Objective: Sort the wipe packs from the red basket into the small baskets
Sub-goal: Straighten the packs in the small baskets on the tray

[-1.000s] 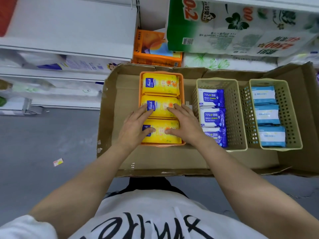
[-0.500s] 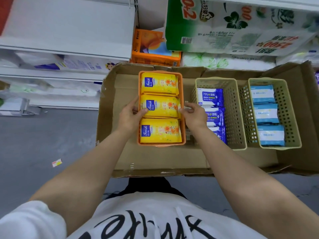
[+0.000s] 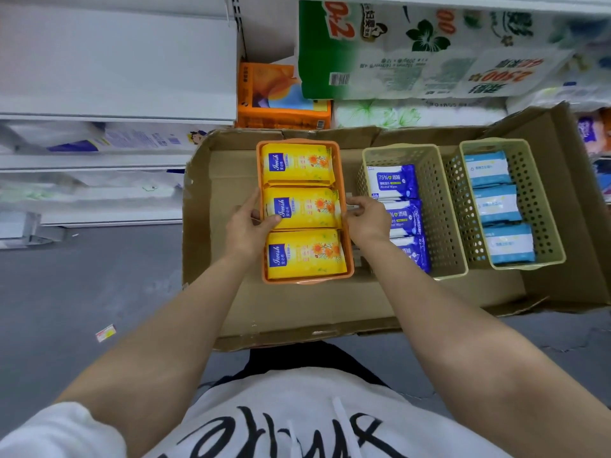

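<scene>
An orange basket (image 3: 344,252) holds three yellow wipe packs (image 3: 299,165) in a row. My left hand (image 3: 246,226) grips its left rim, thumb on the middle pack (image 3: 307,208). My right hand (image 3: 367,221) grips the right rim. To the right, a beige basket (image 3: 439,206) holds three dark blue alcohol wipe packs (image 3: 393,181), partly hidden by my right arm. A second beige basket (image 3: 535,200) at the far right holds three light blue packs (image 3: 487,168). No red basket is in view.
All three baskets sit in a flat open cardboard box (image 3: 297,312) on a grey floor. White store shelves (image 3: 115,104) stand at the left; an orange tissue pack (image 3: 281,100) and large paper-roll packs (image 3: 429,51) lie behind the box.
Both hands moved off the tops of the yellow packs to the sides of the orange basket and now hold its rims.
</scene>
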`<state>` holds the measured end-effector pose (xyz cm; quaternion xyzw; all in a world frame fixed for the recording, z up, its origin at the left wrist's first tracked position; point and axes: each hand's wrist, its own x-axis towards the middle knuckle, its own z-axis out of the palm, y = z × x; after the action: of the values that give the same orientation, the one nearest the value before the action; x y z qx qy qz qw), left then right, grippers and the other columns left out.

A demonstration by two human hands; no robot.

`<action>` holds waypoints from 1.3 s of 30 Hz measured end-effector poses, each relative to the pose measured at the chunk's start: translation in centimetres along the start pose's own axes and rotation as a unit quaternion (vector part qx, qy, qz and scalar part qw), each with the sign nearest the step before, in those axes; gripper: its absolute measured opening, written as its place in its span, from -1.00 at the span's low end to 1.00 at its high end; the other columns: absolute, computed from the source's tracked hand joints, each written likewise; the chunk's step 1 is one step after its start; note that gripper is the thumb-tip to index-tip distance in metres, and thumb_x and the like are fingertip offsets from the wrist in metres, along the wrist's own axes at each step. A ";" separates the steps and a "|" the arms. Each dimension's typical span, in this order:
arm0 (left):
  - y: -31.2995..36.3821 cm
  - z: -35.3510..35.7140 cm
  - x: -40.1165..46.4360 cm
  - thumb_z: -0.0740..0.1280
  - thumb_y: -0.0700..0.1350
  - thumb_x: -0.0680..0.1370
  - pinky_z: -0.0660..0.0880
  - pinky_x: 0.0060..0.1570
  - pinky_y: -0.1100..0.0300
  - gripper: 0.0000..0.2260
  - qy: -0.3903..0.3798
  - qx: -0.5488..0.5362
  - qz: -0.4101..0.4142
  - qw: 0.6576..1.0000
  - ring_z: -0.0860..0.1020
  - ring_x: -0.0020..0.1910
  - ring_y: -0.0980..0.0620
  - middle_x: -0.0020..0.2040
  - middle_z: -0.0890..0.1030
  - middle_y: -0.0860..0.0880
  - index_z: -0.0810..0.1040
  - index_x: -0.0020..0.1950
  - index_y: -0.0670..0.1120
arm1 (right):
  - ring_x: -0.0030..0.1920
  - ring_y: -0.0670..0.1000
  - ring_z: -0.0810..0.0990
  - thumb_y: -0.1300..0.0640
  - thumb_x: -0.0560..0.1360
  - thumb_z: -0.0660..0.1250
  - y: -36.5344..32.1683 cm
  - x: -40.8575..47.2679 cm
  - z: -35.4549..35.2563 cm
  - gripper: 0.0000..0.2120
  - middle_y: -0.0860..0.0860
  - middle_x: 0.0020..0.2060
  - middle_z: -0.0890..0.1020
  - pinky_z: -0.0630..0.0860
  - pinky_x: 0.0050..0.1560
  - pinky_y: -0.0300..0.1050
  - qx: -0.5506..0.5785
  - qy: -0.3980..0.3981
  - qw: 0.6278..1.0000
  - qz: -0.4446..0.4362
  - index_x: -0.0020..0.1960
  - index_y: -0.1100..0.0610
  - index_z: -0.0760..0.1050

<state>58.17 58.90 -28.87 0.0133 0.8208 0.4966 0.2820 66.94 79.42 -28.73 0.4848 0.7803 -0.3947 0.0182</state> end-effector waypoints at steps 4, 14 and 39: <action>0.5 0.2 -0.2 0.41 0.00 0.55 0.60 0.02 -0.01 -0.41 0.007 0.024 -0.006 1.000 0.59 0.12 -0.07 0.16 0.52 -0.12 0.27 0.54 0.14 | 0.16 0.06 0.59 0.16 0.55 0.37 0.1 0.1 -0.2 -0.73 0.03 0.12 0.66 0.55 0.06 -0.06 -0.001 -0.009 1.000 -0.012 0.24 0.03 0.58; 8.4 13.7 -2.4 0.36 -0.03 0.58 0.43 0.04 0.27 -0.48 0.010 0.090 0.126 0.988 0.55 0.17 0.00 0.24 0.55 -0.08 0.33 0.52 -0.02 | 0.13 0.06 0.62 0.05 0.50 0.45 5.7 5.7 -10.8 -0.61 0.07 0.15 0.66 0.50 0.20 -0.06 -0.028 0.007 0.998 -0.047 0.29 0.09 0.55; 8.7 21.2 2.6 0.48 -0.03 0.49 0.39 -0.35 0.33 -0.68 0.163 0.092 -0.043 0.981 0.54 -0.21 0.16 -0.13 0.61 0.09 0.60 0.24 0.05 | 0.59 0.17 -0.14 -0.11 0.60 0.27 10.9 11.6 -9.6 -0.42 0.07 0.61 -0.06 -0.03 0.55 0.08 -0.302 -0.255 0.879 -0.265 0.56 -0.17 0.16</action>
<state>63.83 81.20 -30.21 -0.0775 0.8977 0.4020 0.1630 72.58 96.46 -33.41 0.1129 0.9294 -0.2397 0.2570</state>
